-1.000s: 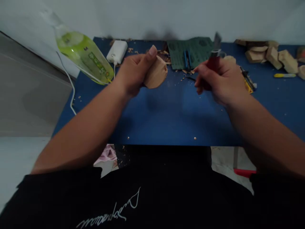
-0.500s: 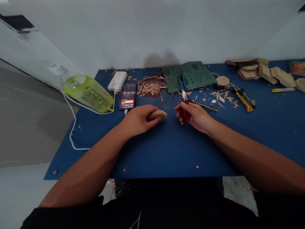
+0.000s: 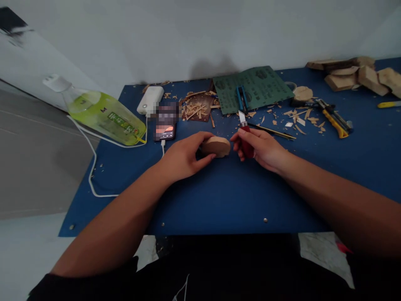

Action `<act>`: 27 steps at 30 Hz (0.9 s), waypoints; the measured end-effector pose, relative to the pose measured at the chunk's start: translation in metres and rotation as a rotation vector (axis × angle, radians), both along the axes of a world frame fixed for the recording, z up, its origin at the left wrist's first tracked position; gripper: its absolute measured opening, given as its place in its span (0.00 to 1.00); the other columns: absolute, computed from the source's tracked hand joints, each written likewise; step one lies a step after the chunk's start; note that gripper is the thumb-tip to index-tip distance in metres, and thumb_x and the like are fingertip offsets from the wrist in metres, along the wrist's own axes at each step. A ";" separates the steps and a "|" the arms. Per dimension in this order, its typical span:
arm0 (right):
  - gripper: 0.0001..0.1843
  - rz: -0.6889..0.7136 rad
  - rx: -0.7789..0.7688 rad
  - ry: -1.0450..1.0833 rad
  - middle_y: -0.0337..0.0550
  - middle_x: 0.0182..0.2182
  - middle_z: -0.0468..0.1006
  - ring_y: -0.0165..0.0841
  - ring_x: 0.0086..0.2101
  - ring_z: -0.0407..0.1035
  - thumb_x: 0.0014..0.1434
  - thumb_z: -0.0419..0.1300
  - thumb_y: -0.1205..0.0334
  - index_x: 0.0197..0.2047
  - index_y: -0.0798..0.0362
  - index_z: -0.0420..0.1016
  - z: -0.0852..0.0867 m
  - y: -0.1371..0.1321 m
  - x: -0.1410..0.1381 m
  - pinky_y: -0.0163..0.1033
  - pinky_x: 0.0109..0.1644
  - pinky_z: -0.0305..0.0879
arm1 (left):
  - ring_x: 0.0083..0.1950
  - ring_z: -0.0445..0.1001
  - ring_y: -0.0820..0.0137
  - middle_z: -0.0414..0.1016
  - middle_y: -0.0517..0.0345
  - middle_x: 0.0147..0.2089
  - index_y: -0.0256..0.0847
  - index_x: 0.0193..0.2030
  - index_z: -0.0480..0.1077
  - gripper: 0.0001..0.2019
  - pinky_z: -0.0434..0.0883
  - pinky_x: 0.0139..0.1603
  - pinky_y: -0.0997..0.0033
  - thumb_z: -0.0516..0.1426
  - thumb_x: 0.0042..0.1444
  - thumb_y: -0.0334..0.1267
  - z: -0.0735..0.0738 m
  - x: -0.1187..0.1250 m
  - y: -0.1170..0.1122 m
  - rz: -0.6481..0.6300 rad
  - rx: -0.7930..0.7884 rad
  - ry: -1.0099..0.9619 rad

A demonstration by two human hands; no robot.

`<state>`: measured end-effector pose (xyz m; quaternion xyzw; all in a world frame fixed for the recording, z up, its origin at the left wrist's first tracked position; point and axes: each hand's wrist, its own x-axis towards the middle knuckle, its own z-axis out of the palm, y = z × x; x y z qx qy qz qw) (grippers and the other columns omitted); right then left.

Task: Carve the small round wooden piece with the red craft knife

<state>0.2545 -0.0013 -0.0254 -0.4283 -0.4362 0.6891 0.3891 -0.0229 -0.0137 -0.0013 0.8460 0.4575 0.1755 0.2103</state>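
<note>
My left hand (image 3: 184, 155) rests low over the blue board, its fingers wrapped around a rounded, pale wooden piece (image 3: 216, 146). My right hand (image 3: 261, 149) grips a craft knife (image 3: 246, 136) with a red handle, its bare blade pointing away from me. The blade is a little beyond the wood and not touching it. Only a small gap separates my right fingers from the wooden piece. My left fingers hide that piece's left end.
Wood shavings lie across the blue board (image 3: 238, 205). Behind my hands are a green sandpaper sheet (image 3: 252, 88), a phone (image 3: 165, 127) cabled to a white power bank (image 3: 150, 99), and a yellow utility knife (image 3: 335, 123). Wooden blocks (image 3: 360, 77) are stacked back right.
The view has swung down and settled, bringing more of the board into sight. My hands have lowered and drawn closer together, with the wooden piece turned flatter and the knife blade pointing away.
</note>
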 end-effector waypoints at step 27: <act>0.23 0.028 0.541 -0.530 0.41 0.35 0.85 0.37 0.34 0.73 0.61 0.73 0.43 0.52 0.50 0.90 -0.005 -0.003 0.002 0.41 0.41 0.67 | 0.51 0.85 0.64 0.87 0.53 0.54 0.43 0.59 0.78 0.16 0.82 0.54 0.63 0.65 0.65 0.40 -0.013 0.003 0.009 -0.023 0.151 -0.238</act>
